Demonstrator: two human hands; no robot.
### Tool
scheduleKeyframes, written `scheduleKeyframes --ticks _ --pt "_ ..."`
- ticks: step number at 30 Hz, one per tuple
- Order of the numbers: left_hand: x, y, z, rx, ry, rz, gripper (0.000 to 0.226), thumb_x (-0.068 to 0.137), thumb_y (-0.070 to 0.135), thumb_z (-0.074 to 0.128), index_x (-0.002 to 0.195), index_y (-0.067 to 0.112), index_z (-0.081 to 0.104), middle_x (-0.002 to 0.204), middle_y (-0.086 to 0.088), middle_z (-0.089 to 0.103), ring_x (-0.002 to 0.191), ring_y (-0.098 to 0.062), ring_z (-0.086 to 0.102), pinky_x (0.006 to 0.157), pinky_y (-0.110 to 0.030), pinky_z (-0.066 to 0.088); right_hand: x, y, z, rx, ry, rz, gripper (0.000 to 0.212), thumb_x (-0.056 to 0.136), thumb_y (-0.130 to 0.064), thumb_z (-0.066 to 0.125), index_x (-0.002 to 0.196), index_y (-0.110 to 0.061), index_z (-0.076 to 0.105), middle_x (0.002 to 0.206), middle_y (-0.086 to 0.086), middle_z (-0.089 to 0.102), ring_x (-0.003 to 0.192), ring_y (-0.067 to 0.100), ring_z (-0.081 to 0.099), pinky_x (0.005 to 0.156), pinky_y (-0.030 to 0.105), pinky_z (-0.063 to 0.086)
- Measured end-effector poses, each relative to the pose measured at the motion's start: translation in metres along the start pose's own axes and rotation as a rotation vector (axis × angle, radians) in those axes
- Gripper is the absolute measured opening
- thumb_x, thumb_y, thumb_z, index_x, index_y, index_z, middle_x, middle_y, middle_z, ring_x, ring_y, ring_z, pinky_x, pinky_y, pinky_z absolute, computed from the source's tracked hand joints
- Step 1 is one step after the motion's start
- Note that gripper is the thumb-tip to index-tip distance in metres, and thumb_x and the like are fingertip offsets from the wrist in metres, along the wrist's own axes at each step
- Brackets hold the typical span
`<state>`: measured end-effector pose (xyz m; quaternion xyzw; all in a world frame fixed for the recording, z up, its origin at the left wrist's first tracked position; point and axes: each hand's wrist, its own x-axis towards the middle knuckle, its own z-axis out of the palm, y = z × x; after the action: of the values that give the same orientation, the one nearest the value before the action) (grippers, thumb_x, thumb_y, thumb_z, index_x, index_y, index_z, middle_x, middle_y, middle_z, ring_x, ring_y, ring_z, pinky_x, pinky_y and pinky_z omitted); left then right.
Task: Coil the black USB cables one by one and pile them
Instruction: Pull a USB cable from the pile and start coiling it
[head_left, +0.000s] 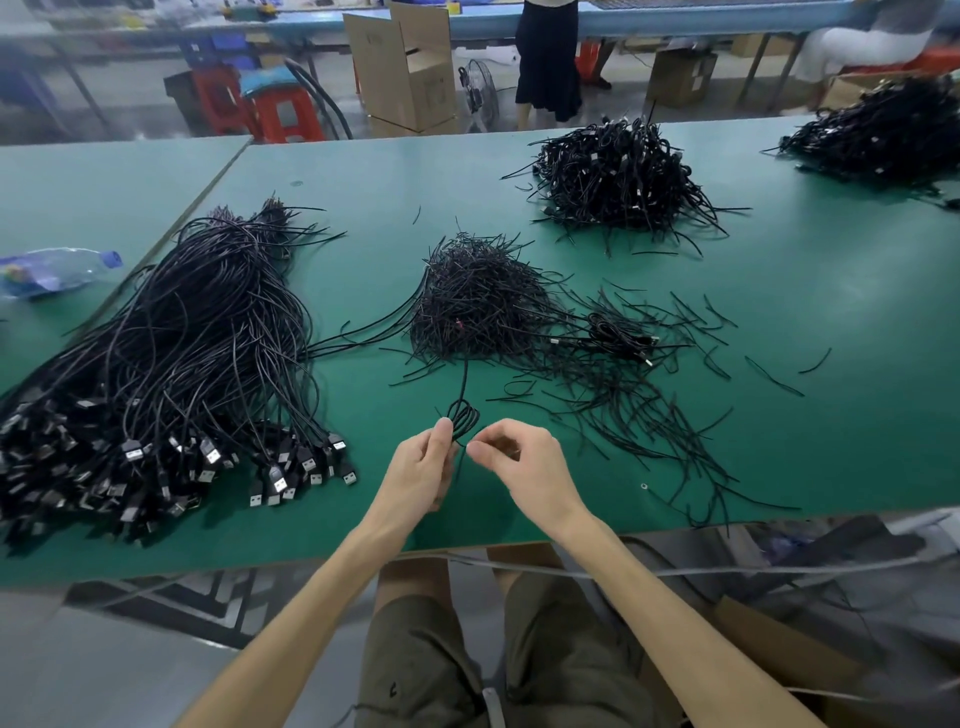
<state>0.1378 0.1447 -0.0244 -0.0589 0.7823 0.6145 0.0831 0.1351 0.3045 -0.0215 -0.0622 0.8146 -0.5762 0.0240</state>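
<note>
My left hand (423, 467) grips a small coil of black USB cable (463, 415) over the green table (831, 312), near its front edge. The cable's free end rises from the coil toward the heap of short black ties (478, 306). My right hand (519, 462) is just right of the coil, thumb and forefinger pinched together at the cable's lower part. A big bundle of uncoiled black USB cables (182, 338) lies to the left, plugs toward me. A pile of coiled cables (618, 176) sits at the back, a second pile (883, 135) at the far right.
A plastic water bottle (57, 270) lies at the left edge. One coiled cable (618, 332) and loose ties (649, 415) are scattered right of centre. Cardboard boxes (405, 73), red stools (285, 114) and a standing person (548, 57) are beyond the table.
</note>
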Motion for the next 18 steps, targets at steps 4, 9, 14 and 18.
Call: scheduleKeyframes --ticks 4,9,14,18 --pt "-0.005 0.002 -0.004 -0.215 -0.164 -0.099 0.046 0.106 0.049 0.041 0.067 0.023 0.041 0.061 0.005 0.022 0.047 -0.013 0.016 0.041 -0.02 0.016 -0.002 -0.003 -0.001 0.151 -0.035 0.027 0.02 0.089 -0.013 0.076 0.106 -0.015 0.065 0.084 -0.003 0.067 0.08 0.011 0.062 0.083 0.035 0.054" --pt "-0.007 0.007 -0.013 -0.326 -0.37 -0.172 0.047 0.104 0.052 0.041 0.065 0.026 0.04 0.061 0.004 0.015 0.045 -0.012 0.011 0.039 -0.02 0.012 -0.001 -0.01 -0.01 0.225 -0.209 -0.059 0.046 0.09 -0.004 0.072 0.131 -0.024 0.06 0.074 -0.002 0.057 0.07 0.01 0.054 0.075 0.03 0.051" --pt "-0.009 0.007 -0.016 -0.264 -0.415 -0.147 0.049 0.093 0.067 0.048 0.07 0.024 0.039 0.061 0.003 0.013 0.044 -0.014 0.01 0.038 -0.02 0.013 -0.004 -0.012 -0.012 0.059 -0.146 -0.093 0.015 0.091 -0.01 0.072 0.104 -0.019 0.071 0.073 -0.011 0.065 0.07 0.005 0.057 0.073 0.026 0.049" --pt "-0.01 0.007 -0.013 -0.229 -0.345 -0.159 0.054 0.097 0.065 0.044 0.062 0.025 0.036 0.06 0.003 0.015 0.046 -0.015 0.011 0.038 -0.02 0.013 -0.01 -0.012 -0.008 -0.064 -0.049 -0.168 0.004 0.093 -0.017 0.072 0.092 -0.016 0.068 0.076 -0.013 0.062 0.071 0.002 0.055 0.069 0.013 0.04"
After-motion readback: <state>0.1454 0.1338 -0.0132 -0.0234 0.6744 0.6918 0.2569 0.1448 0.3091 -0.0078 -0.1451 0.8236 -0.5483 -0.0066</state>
